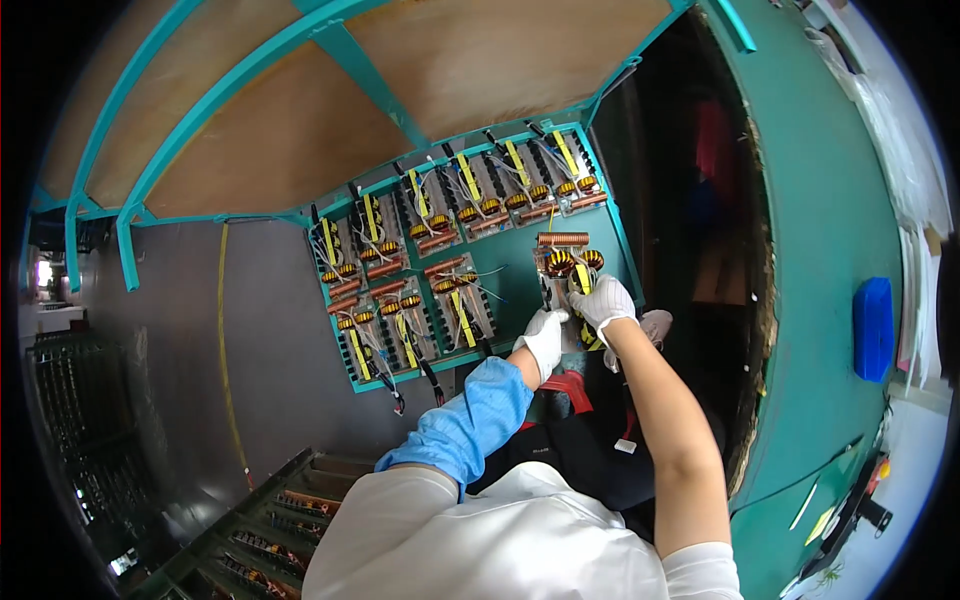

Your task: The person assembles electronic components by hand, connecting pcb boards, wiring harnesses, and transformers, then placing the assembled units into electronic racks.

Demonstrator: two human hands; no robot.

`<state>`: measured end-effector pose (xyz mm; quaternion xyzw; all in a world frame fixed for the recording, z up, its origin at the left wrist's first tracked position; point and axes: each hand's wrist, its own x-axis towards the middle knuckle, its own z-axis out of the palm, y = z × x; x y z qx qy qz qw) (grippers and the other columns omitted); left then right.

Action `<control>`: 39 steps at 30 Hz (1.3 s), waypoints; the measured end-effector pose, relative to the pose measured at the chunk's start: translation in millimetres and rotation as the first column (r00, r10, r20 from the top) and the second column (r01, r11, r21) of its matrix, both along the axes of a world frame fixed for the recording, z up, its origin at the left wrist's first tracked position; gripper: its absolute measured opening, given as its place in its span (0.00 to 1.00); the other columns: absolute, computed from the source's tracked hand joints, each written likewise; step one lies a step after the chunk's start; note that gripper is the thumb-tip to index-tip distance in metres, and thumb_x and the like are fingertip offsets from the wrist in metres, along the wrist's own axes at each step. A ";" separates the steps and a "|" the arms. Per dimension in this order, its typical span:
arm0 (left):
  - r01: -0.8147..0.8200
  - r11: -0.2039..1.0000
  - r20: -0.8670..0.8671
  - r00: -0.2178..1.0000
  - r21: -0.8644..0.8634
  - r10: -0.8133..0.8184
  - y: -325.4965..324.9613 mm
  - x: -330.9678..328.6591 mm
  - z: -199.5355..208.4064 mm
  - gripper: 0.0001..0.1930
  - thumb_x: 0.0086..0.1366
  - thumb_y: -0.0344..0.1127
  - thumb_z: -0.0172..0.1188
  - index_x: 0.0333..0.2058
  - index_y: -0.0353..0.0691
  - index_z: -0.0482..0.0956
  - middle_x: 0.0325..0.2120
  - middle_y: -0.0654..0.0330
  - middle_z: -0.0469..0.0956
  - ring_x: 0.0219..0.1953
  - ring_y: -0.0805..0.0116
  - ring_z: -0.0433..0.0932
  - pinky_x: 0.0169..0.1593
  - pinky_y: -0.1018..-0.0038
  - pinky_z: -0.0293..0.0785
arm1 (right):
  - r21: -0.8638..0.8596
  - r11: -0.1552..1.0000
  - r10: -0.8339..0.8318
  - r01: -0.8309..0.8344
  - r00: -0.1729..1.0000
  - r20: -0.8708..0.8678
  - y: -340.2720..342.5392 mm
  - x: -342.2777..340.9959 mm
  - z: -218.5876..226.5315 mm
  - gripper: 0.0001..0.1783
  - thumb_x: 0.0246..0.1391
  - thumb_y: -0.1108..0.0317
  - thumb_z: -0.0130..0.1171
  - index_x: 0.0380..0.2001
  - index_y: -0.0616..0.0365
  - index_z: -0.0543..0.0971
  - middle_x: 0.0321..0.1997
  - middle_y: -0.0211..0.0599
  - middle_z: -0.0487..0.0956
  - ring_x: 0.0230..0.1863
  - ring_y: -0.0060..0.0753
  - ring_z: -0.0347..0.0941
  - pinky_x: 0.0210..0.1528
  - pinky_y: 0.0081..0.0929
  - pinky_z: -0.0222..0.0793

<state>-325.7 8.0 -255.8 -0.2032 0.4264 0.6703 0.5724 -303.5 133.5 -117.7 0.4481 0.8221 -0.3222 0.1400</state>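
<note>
White-gloved, the left hand point(543, 343) was bent at the lower left side of a circuit board point(572, 276), while the right hand point(605, 303) curled over its right side, just below the ring coils point(576, 262); from where I stood, I couldn't tell what either was pinching. That board lay under and beyond both hands at the right end of a teal tray point(615, 250), other boards point(462, 305) left of the left hand. Settling or adjusting it seemed the step, and the next move called for steady support and light fingers.
</note>
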 end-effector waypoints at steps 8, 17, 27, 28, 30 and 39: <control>0.076 0.987 -0.029 0.996 -0.144 -0.081 1.6 18.0 -46.0 0.15 0.57 0.27 0.49 0.45 0.36 0.70 0.36 0.53 0.76 0.37 0.57 0.78 0.41 0.61 0.77 | -0.056 0.998 -0.017 0.017 1.000 -0.006 21.1 25.9 -112.9 0.34 0.43 0.43 0.62 0.36 0.69 0.77 0.38 0.62 0.78 0.43 0.57 0.75 0.44 0.43 0.72; -0.008 0.995 -0.264 0.964 -0.095 -0.018 -15.9 -12.3 -119.9 0.18 0.58 0.23 0.46 0.48 0.40 0.71 0.38 0.57 0.77 0.39 0.63 0.78 0.43 0.69 0.77 | -0.081 0.990 -0.127 0.119 0.986 -0.107 1.3 -3.1 -151.9 0.31 0.47 0.48 0.60 0.45 0.63 0.71 0.39 0.58 0.77 0.42 0.58 0.74 0.43 0.47 0.71; 0.158 0.845 -0.205 0.932 -0.510 -0.298 -4.0 -29.3 -121.6 0.21 0.62 0.42 0.52 0.54 0.47 0.66 0.39 0.60 0.73 0.38 0.66 0.75 0.40 0.68 0.74 | -0.679 0.709 -0.325 0.189 0.943 -0.077 16.6 36.2 -247.8 0.51 0.47 0.37 0.58 0.57 0.76 0.63 0.53 0.60 0.73 0.56 0.50 0.70 0.57 0.30 0.64; 0.135 0.772 -0.237 0.907 -0.621 -0.349 -1.4 -32.1 -117.4 0.28 0.60 0.49 0.55 0.56 0.44 0.64 0.45 0.56 0.71 0.44 0.63 0.72 0.47 0.66 0.70 | -0.729 0.636 -0.455 0.255 0.886 -0.087 26.7 36.4 -224.8 0.48 0.49 0.40 0.59 0.57 0.76 0.63 0.52 0.57 0.74 0.55 0.44 0.71 0.57 0.29 0.64; 0.104 0.687 -0.261 0.876 -0.719 -0.405 3.6 -29.1 -112.8 0.36 0.59 0.57 0.58 0.59 0.41 0.63 0.50 0.52 0.69 0.51 0.59 0.70 0.53 0.65 0.66 | -0.647 0.601 -0.616 0.469 0.788 -0.001 39.5 47.2 -250.8 0.44 0.51 0.43 0.60 0.56 0.75 0.65 0.49 0.52 0.76 0.49 0.37 0.74 0.51 0.27 0.68; -0.152 0.323 -0.344 0.140 -0.934 -0.929 57.5 -17.4 -80.0 0.32 0.50 0.62 0.62 0.41 0.37 0.74 0.38 0.48 0.76 0.41 0.49 0.76 0.42 0.57 0.73 | -0.594 0.513 -0.729 0.620 0.680 0.080 98.1 104.7 -233.7 0.32 0.56 0.51 0.58 0.53 0.68 0.70 0.47 0.42 0.77 0.40 0.31 0.74 0.41 0.27 0.71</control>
